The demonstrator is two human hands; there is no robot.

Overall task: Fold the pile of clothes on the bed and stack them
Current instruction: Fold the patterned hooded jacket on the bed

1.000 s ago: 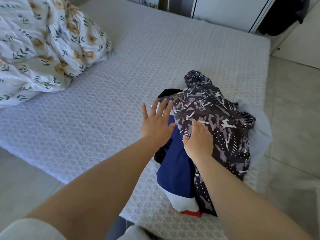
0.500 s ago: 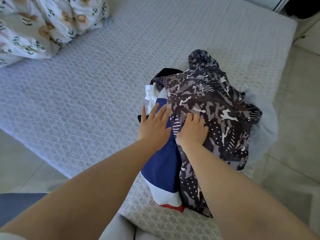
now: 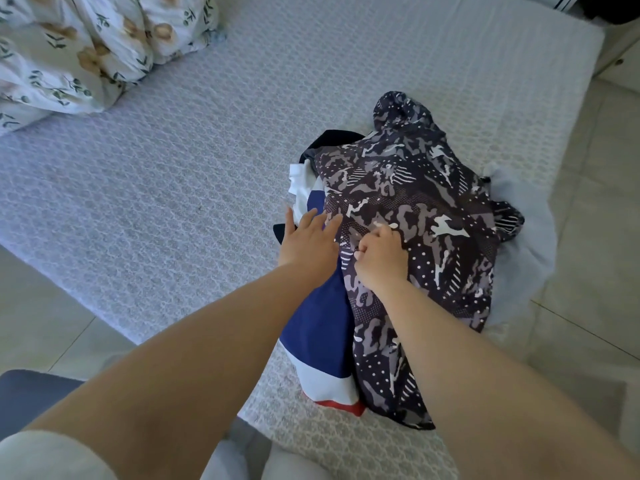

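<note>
- Half a second ago the right hand (image 3: 381, 258) lay flat on the dark camouflage-print garment (image 3: 415, 237); now its fingers are curled, bunching and pinching that fabric at its left edge
- The left hand (image 3: 308, 240) stays as it was, fingers straight and spread, resting on the blue garment with white and red bands (image 3: 318, 327) just beside the right hand
- The pile sits near the right-hand edge of the lavender quilted mattress (image 3: 173, 202), the camouflage piece on top; a pale grey-blue cloth (image 3: 526, 237) under it reaches towards that edge; a white piece (image 3: 299, 181) and a dark piece (image 3: 332, 136) peek out at the pile's far left
- A wide stretch of bare mattress lies left of the pile, up to the floral-print duvet (image 3: 86, 50) at the far left corner; tiled floor (image 3: 595, 237) borders the bed on the right
</note>
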